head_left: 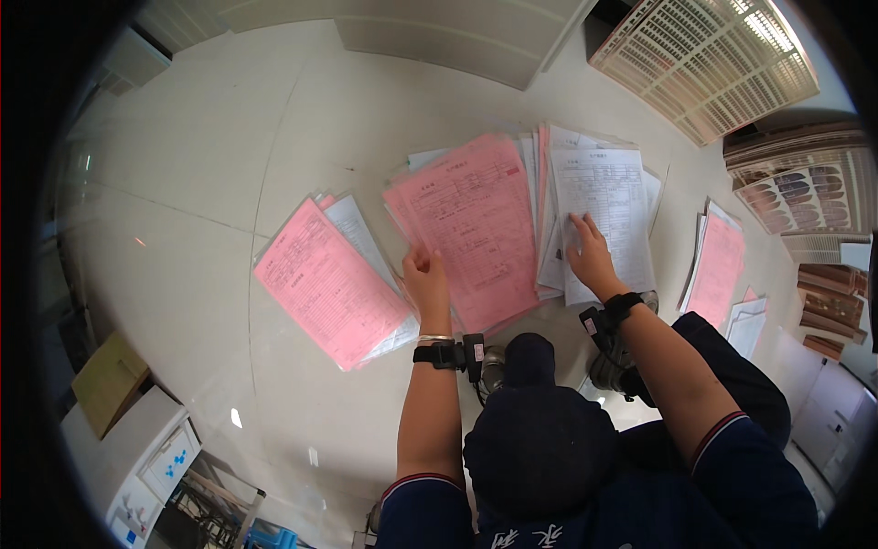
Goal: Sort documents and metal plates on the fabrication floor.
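Several printed forms in clear sleeves lie in piles on the pale tiled floor. At the left edge of the middle pile, my left hand (424,282) has its fingers curled together on the edge of a large pink form (480,215). My right hand (592,253) rests with fingers stretched out on a white form (608,197), which lies on top of the pile just to the right. Left of my left hand is another pile, with a pink form (320,279) uppermost and white sheets showing beneath it. Both wrists carry black straps with small devices.
Farther right lie another pink form (716,265) and some white sheets (747,328). Patterned panels (709,69) and brown sample boards (805,188) stand along the right side. Large grey panels (457,37) lean at the back. A white cabinet (128,457) is at the lower left.
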### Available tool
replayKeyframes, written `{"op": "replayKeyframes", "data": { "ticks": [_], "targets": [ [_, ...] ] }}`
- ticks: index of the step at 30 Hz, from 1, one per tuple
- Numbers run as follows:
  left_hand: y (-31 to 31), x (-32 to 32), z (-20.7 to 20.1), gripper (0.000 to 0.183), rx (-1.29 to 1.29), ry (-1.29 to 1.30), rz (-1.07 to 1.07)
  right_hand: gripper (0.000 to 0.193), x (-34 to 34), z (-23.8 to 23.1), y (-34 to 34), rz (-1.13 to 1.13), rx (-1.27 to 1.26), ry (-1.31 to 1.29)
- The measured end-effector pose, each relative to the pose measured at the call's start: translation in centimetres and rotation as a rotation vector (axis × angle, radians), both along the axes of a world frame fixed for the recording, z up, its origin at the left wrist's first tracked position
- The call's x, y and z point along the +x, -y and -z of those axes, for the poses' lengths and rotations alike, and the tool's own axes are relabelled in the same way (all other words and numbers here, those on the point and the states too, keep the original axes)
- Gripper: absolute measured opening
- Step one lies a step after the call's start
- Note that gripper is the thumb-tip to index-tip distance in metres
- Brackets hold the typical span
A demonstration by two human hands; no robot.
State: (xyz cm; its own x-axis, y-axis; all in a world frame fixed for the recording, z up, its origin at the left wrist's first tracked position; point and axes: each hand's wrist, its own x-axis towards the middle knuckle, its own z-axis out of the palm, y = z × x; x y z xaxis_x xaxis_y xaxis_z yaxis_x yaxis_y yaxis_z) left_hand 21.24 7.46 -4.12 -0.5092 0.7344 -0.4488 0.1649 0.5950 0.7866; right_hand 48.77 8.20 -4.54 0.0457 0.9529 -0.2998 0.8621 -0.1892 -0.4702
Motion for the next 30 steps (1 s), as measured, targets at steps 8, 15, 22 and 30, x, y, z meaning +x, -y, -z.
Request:
{"op": "replayKeyframes", "data": {
  "ticks": [8,15,22,30],
  "targets": [
    [0.4,4.5,0.6,0.024,-0.093,-0.032,0.360,0.101,-5.3,-0.4,-1.8,0.254,-0.327,0.081],
    [0.1,8.3,-0.9,0.025,-0.018,0.092,0.378,0.081,-5.1,0.9,-1.7,0.227,-0.258,0.250],
    [-0.3,7.0,1.3,0.030,-0.084,0.383,0.119,0.064,-3.9,-4.8,-1.7,0.185,-0.189,-0.124],
    [-0.9,5.8,2.7,0.041,-0.074,0.665,0.015,0.070,-3.9,-7.2,-0.8,0.208,0.011,-0.310]
  ]
}}
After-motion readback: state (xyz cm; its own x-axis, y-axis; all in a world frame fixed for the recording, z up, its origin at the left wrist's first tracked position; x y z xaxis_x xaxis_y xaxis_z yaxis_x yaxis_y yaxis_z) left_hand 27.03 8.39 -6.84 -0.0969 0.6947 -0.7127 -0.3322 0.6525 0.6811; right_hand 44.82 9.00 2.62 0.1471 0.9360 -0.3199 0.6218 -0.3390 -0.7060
